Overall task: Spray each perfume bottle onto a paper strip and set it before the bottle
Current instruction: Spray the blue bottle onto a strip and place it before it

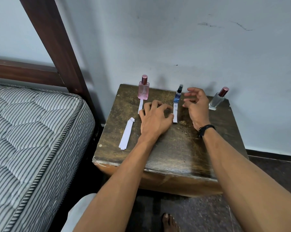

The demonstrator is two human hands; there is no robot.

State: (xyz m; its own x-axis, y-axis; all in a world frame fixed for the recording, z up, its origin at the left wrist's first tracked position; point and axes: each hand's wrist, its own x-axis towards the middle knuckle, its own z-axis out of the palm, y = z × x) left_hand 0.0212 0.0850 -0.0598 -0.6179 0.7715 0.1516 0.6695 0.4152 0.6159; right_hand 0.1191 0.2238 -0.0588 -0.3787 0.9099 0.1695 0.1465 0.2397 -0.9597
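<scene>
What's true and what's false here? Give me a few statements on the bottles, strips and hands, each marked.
1. A paper strip lies before the pink bottle. True.
2. The clear bottle has a strip before it. False: none lies there.
3. The right hand holds the blue bottle. False: it hovers beside it, holding nothing.
4. Spare strips lie stacked left of the left hand. True.
</scene>
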